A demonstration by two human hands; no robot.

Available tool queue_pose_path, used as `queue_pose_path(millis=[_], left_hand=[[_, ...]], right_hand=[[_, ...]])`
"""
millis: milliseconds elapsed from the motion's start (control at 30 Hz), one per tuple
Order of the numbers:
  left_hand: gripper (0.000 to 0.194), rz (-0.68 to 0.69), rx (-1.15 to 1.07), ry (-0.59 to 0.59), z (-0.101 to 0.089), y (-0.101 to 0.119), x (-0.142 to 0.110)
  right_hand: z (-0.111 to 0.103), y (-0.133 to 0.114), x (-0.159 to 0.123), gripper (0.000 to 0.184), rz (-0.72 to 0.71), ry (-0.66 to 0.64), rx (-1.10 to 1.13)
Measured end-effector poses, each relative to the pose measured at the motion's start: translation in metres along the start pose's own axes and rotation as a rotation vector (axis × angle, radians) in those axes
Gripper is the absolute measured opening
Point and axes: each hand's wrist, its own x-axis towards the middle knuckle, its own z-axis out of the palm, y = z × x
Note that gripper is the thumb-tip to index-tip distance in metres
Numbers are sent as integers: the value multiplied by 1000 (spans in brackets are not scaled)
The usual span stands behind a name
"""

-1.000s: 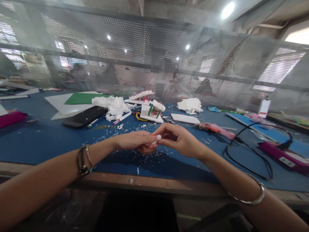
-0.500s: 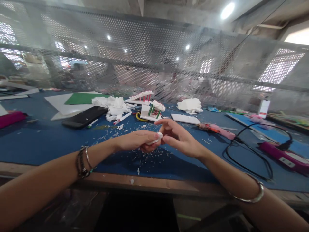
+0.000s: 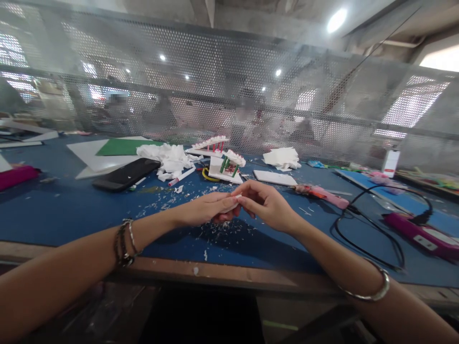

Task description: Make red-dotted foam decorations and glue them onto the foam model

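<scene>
Between my hands is a small white piece, mostly covered by fingers, so its kind does not show. My left hand is closed around it, thumb on top. The fingertips of my right hand pinch its far end, meeting the left fingers. Beneath both hands, white shavings are scattered over the blue tabletop. Just beyond stands a small white model with green posts, and behind it another with red posts.
Left of the models lie crumpled white tissue, a black phone, a marker and a green sheet. To the right are a white block, a pink glue gun, a looping black cable and a magenta power strip.
My right hand has closed in, its spread fingers now pinching the white piece's end. My left hand stays nearly in place, still holding the piece.
</scene>
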Motion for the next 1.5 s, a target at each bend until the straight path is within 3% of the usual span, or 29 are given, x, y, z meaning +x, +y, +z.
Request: queue_pose_path(millis=[867, 1167, 1500], left_hand=[[31, -23, 30, 31, 0, 1, 0], [31, 0, -309, -83, -3, -3, 1], [32, -8, -345, -148, -3, 0, -1]], right_hand=[[0, 2, 0, 17, -46, -6, -140], [2, 3, 1, 10, -48, -14, 53], [0, 3, -1, 13, -43, -120, 167]])
